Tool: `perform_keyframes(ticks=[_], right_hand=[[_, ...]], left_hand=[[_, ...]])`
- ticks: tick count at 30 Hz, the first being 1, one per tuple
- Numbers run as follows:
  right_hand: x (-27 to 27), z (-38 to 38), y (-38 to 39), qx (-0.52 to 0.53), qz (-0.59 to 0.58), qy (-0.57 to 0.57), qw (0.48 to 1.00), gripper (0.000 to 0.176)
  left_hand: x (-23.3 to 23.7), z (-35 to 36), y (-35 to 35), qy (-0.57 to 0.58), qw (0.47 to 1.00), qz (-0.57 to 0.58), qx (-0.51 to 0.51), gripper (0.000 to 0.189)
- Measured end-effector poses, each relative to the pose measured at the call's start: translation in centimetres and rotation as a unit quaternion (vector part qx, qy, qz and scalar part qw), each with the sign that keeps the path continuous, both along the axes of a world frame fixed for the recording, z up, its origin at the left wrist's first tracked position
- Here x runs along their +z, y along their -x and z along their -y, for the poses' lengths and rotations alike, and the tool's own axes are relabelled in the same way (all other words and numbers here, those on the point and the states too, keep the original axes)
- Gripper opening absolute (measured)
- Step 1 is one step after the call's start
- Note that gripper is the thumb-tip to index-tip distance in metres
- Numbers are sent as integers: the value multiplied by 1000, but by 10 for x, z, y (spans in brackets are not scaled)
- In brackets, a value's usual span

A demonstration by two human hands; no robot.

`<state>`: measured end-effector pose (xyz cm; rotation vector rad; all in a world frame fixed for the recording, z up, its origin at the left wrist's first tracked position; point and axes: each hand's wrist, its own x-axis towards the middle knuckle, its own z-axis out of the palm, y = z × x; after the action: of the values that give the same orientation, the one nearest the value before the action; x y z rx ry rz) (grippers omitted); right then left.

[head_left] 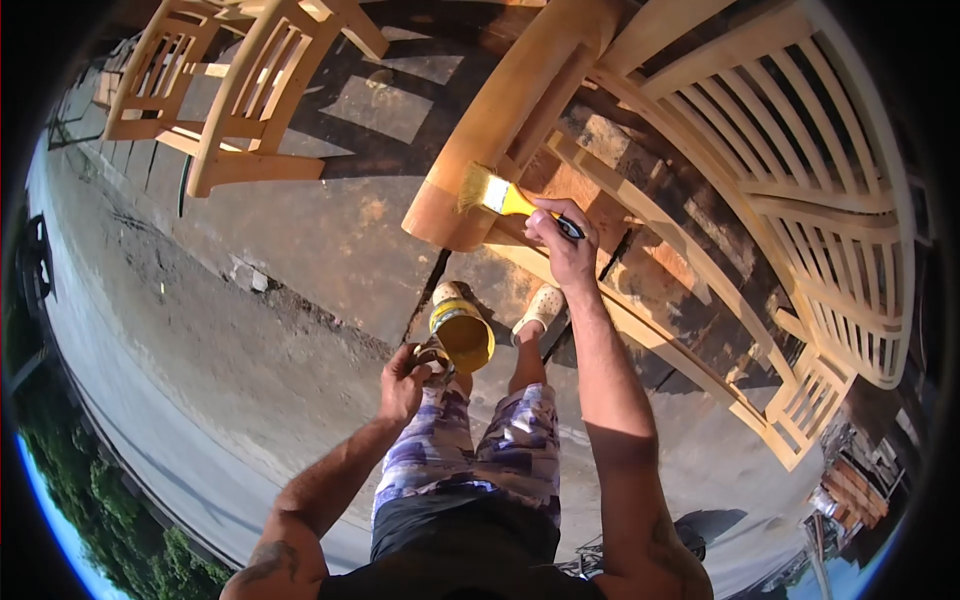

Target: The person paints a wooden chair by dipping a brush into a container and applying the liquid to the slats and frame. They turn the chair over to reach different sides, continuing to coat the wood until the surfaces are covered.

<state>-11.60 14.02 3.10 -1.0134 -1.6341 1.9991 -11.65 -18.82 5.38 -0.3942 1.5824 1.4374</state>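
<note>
My right hand [566, 236] is closed around the handle of a paintbrush [510, 199] with a yellow and black grip. Its bristles touch the broad, curved end of a wooden armrest [447, 215], which looks wet and glossy in part. The armrest belongs to a slatted wooden bench [690, 250] reaching away to the right. Lower down, my left hand [404, 378] grips a small yellow can [466, 338] at its side, partly by what looks like a handle. The can is tilted toward me, and brownish liquid shows inside it.
More slatted wooden furniture [265, 95] stands at the upper left. My feet in light clogs [541, 308] are just beyond the can. Broken concrete [250, 275] lies along the pavement edge, with a road [130, 330] to the left. Stacked bricks [852, 492] sit at the lower right.
</note>
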Motion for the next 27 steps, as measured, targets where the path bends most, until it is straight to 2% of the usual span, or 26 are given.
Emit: perform_keyframes(ticks=[1, 2, 4, 6, 7, 8, 10, 11, 12, 14, 15, 16, 17, 18, 20, 23, 24, 26, 27], right_hand=[[0, -6, 2, -27, 25, -54, 998, 18], [2, -15, -3, -39, 31, -59, 997, 17], [18, -15, -4, -60, -7, -86, 994, 18], [38, -5, -5, 0, -15, -110, 994, 18], [38, -4, -4, 74, 9, -108, 991, 18], [18, 0, -1, 99, -1, -116, 988, 19], [13, -10, 7, 49, 30, -18, 998, 21], [14, -21, 5, 39, 59, -76, 995, 21], [14, -29, 4, 5, 17, -101, 995, 19], [30, -35, 10, -36, -16, -314, 949, 19], [20, -29, 10, -31, 16, -326, 945, 20], [36, -19, 16, 1, 5, -454, 891, 23], [34, -1, 19, 65, 10, -465, 883, 24], [26, 20, 19, 134, -1, -462, 877, 24], [40, 43, 18, 153, -22, -439, 885, 29], [75, 32, 10, 172, -31, -376, 910, 25], [72, 22, 12, 167, -54, -331, 927, 22], [65, 0, 15, 187, 42, -182, 964, 18], [54, -14, 21, 153, 55, -156, 974, 17]], left_hand=[[0, -1, 3, -13, 1000, 1, 7, 35], [0, 2, 4, -2, 1000, -7, -8, 35], [-1, 6, 7, 20, 999, -22, -39, 36], [2, 5, 6, 18, 999, -17, -33, 36], [5, 2, 7, 17, 999, -14, -27, 36], [7, 0, 7, 16, 1000, -10, -21, 36], [9, 3, 7, 14, 999, -13, -33, 35], [12, 4, 7, 10, 999, -16, -36, 35], [15, 3, 10, 7, 999, -21, -37, 34], [21, 4, 11, 17, 999, -23, -34, 33], [19, 6, 10, 22, 999, -27, -38, 33], [17, 8, 9, 27, 998, -30, -41, 33], [12, 10, 7, 20, 999, -27, -28, 32], [10, 11, 4, 19, 999, -27, -23, 32], [7, 13, 3, 18, 999, -27, -17, 32], [4, 21, 0, 2, 999, -36, -28, 35], [4, 19, 0, -3, 1000, -27, -15, 35], [6, 18, 0, -10, 1000, -13, 12, 35], [6, 20, 0, 3, 1000, -23, -2, 35]])
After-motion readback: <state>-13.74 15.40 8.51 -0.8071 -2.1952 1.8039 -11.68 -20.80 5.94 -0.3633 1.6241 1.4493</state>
